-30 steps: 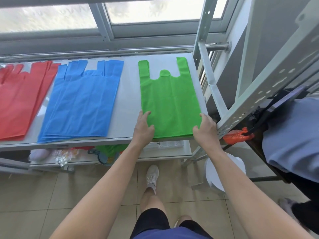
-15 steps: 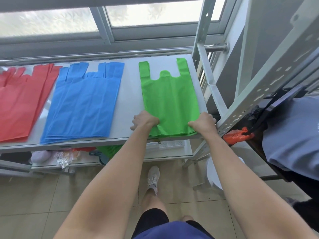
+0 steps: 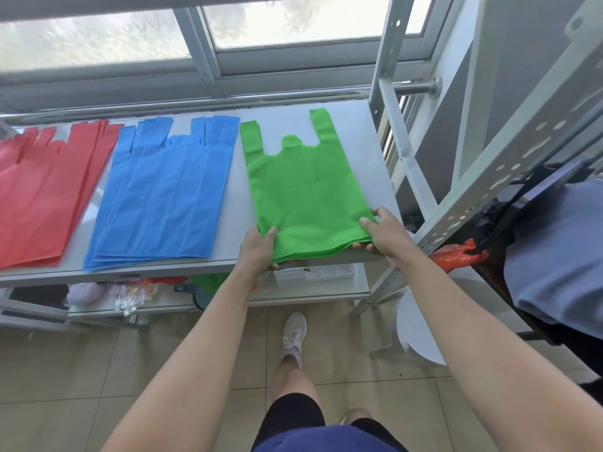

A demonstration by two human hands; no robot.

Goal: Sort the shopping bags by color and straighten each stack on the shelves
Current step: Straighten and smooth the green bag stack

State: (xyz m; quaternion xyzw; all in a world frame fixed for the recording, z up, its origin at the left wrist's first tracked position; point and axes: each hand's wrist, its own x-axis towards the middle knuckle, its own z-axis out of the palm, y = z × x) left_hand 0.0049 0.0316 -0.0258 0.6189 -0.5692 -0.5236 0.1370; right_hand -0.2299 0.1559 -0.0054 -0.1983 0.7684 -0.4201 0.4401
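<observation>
The left hand (image 3: pixel 257 247) and the right hand (image 3: pixel 381 233) each pinched a near corner of the green bags (image 3: pixel 303 197), thumbs on top, at the right end of the shelf (image 3: pixel 362 132), beside the blue bags (image 3: pixel 166 197) and the red bags (image 3: pixel 42 197).

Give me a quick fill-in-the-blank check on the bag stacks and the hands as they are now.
1. The left hand and right hand grip the near corners of the rightmost stack, which is ____.
2. The middle stack is ____.
3. The red stack lies at the ____ end of the shelf.

Missing words: green; blue; left
</observation>
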